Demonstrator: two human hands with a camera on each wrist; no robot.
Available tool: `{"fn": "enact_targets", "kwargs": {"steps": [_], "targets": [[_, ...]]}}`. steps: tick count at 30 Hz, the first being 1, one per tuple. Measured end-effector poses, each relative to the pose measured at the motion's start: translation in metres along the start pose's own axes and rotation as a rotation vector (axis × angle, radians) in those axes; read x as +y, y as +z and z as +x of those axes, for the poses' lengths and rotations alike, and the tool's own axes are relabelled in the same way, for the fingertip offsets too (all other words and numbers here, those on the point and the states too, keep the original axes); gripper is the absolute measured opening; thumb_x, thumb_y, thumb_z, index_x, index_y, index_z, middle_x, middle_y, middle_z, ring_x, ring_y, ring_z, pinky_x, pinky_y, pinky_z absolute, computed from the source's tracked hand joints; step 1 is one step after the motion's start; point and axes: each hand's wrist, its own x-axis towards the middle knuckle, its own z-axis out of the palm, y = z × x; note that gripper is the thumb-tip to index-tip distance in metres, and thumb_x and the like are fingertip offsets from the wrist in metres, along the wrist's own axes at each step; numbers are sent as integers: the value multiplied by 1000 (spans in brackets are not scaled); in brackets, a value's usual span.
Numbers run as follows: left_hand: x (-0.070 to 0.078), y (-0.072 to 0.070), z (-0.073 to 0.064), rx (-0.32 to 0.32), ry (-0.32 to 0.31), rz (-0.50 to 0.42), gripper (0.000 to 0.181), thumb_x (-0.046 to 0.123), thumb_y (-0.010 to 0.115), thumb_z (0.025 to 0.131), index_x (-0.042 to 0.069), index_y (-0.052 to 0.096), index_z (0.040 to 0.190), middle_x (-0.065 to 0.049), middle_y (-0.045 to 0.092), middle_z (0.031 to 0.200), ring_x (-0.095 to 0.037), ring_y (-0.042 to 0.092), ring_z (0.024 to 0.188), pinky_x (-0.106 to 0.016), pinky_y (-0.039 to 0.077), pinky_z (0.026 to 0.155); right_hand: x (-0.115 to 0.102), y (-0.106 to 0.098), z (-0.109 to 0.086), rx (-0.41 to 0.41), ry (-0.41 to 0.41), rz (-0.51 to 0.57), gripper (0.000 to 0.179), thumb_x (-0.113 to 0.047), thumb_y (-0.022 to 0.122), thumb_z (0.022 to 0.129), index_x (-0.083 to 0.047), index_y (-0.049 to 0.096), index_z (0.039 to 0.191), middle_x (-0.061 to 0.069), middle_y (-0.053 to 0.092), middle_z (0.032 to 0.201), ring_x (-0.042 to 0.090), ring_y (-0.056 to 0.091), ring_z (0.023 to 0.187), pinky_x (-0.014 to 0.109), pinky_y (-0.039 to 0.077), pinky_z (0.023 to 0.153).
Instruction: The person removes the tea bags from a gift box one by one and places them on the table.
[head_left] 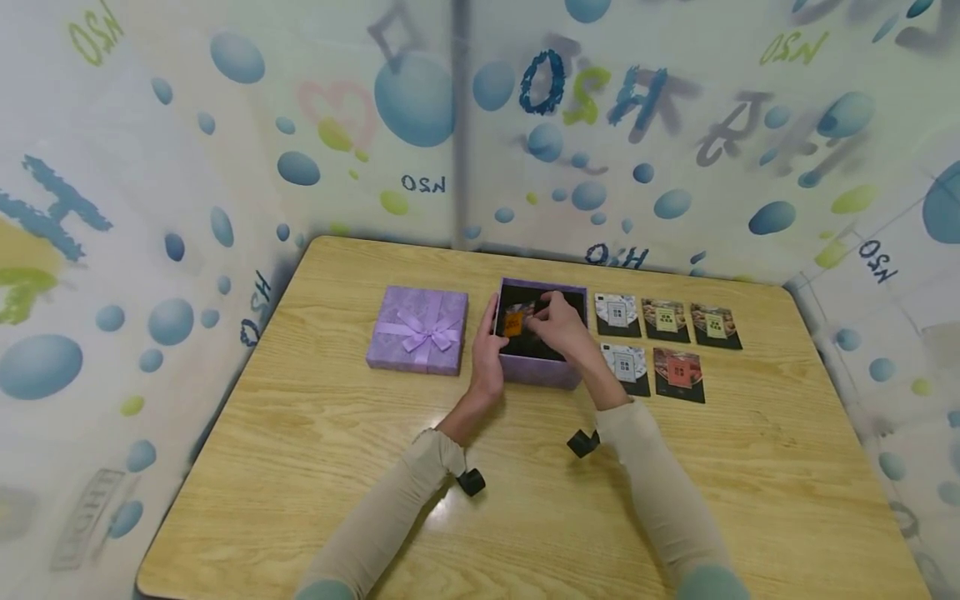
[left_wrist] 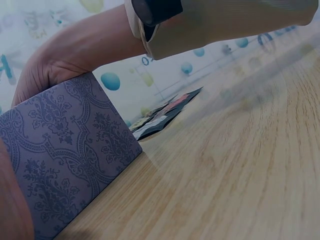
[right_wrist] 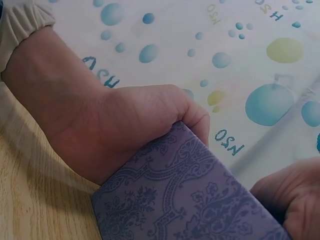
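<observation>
My left hand (head_left: 489,354) holds the left side of an open purple patterned box (head_left: 536,371), its thumb hooked over the rim. Inside the black-lined box is a small packet with an orange label (head_left: 513,323). My right hand (head_left: 561,323) reaches over the box's right side and pinches the packet's edge with thumb and fingers. From the right wrist, the left hand (right_wrist: 135,117) rests against the box wall (right_wrist: 170,185), and part of the right hand (right_wrist: 297,202) dips behind the rim. In the left wrist view the box side (left_wrist: 70,145) hides the right fingers.
A purple lid with a ribbon bow (head_left: 420,331) lies left of the box. To its right are several dark packets in two rows, among them a white-labelled one (head_left: 617,315) and a red-labelled one (head_left: 679,373). Printed walls (head_left: 420,192) stand behind the wooden table (head_left: 525,500).
</observation>
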Motion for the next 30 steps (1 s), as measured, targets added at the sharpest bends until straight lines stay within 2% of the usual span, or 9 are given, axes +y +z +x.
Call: {"fn": "enact_targets", "kwargs": {"steps": [5, 7, 10, 15, 19, 27, 30], "targets": [[1, -1, 0, -1, 9, 13, 76, -9, 32, 88, -3, 27, 163, -18, 28, 169, -35, 26, 155, -61, 24, 118, -3, 1, 3, -33, 15, 20, 46, -12, 58, 104, 12, 53, 142, 30, 70, 123, 18, 72, 70, 46, 57, 90], [0, 0, 0, 10, 18, 24, 76, -8, 33, 88, -1, 28, 163, -17, 29, 169, -33, 27, 155, -59, 25, 118, -3, 1, 4, -57, 0, 5, 40, -11, 57, 104, 12, 60, 136, 29, 71, 122, 15, 70, 67, 43, 59, 85], [0, 0, -1, 20, 20, 39, 77, -4, 34, 88, 3, 31, 164, -11, 31, 170, -26, 28, 155, -56, 26, 119, -3, 1, 4, -67, -11, 11, 38, -9, 57, 104, 12, 61, 135, 30, 71, 121, 15, 70, 66, 39, 60, 79], [-1, 0, -1, 20, 12, 41, 78, 1, 36, 87, 6, 32, 164, -6, 32, 170, -21, 28, 154, -53, 28, 118, -2, 2, 3, -34, -3, 36, 37, -9, 57, 104, 11, 58, 136, 29, 71, 120, 16, 71, 67, 36, 61, 74], [-2, 1, -1, 15, 4, 37, 78, 1, 36, 87, 6, 31, 165, -6, 31, 170, -21, 28, 154, -52, 29, 118, -2, 2, 1, -12, -8, 54, 37, -8, 56, 105, 10, 56, 137, 30, 69, 122, 20, 72, 73, 35, 61, 71], [-2, 0, -2, 8, 2, 44, 78, 3, 36, 87, 7, 30, 165, -4, 30, 170, -19, 26, 155, -48, 27, 120, 0, -2, -4, 41, -66, 19, 37, -11, 56, 105, 5, 54, 139, 26, 70, 118, 29, 71, 83, 34, 60, 68], [-2, 0, -2, 10, -15, 35, 79, 4, 36, 87, 11, 31, 166, -2, 31, 170, -18, 27, 155, -46, 26, 121, -1, -5, -9, 60, -93, 27, 37, -11, 55, 105, 2, 53, 140, 23, 70, 118, 32, 70, 90, 34, 59, 69]]}}
